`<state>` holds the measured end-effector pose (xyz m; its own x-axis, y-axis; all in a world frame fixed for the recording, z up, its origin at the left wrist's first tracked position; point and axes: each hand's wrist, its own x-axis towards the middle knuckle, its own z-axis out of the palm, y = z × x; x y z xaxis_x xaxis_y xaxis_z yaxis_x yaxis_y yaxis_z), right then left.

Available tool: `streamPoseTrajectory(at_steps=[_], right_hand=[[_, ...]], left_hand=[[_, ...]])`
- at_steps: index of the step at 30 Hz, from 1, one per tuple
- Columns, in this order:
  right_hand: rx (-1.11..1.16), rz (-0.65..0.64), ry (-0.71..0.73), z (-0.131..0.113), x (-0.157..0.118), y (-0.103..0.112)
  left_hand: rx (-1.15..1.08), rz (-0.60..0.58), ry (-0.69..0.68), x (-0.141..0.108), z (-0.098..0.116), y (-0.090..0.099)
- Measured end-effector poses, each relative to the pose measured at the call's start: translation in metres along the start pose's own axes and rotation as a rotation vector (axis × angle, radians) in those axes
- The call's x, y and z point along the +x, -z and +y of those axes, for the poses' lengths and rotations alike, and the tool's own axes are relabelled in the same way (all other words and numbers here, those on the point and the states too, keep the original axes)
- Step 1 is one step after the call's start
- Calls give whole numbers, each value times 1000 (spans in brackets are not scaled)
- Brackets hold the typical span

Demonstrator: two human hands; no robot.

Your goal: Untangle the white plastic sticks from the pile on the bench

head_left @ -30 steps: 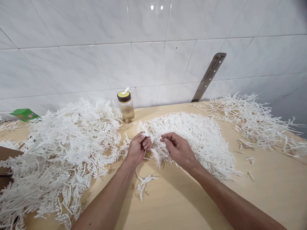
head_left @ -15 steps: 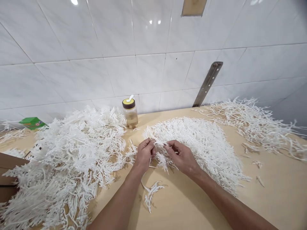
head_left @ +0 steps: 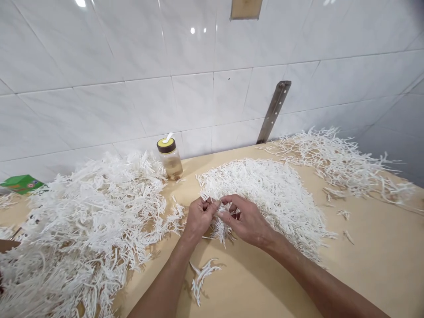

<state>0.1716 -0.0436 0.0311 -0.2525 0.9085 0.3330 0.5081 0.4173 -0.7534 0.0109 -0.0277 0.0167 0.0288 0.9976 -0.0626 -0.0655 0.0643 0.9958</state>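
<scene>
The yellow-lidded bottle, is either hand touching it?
No, the yellow-lidded bottle stands beyond the left hand and right hand, touching neither.

Two bare hands are observed, the left hand [head_left: 198,217] and the right hand [head_left: 247,221], with skin left uncovered from the fingers up through the wrists. The left forearm [head_left: 170,274] and the right forearm [head_left: 304,274] are likewise seen bare as far as the lower edge of the view, where both are cut off. Each forearm is smooth in outline and is narrowed evenly toward the wrist, the broadest part being found at the frame's edge. On the right hand, a broad, smooth back, a thumb and an index finger can be made out; on the left, the fingers are partly hidden. Nail detail is too small to be resolved.
</scene>
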Motion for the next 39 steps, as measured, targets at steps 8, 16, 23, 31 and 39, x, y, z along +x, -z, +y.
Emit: streamPoseTrajectory(at_steps=[8, 16, 23, 31, 39], right_hand=[[100, 76, -172, 13, 1, 3], [136, -18, -171, 1, 2, 4], [54, -64, -146, 1, 20, 0], [324, 83, -355, 6, 31, -9], [580, 185, -353, 10, 19, -24]], left_hand=[[-49, -50, 37, -4, 8, 2], [-42, -21, 31, -4, 5, -2], [-37, 33, 25, -4, 9, 1], [-193, 120, 36, 2, -1, 1], [-164, 112, 60, -6, 12, -1]])
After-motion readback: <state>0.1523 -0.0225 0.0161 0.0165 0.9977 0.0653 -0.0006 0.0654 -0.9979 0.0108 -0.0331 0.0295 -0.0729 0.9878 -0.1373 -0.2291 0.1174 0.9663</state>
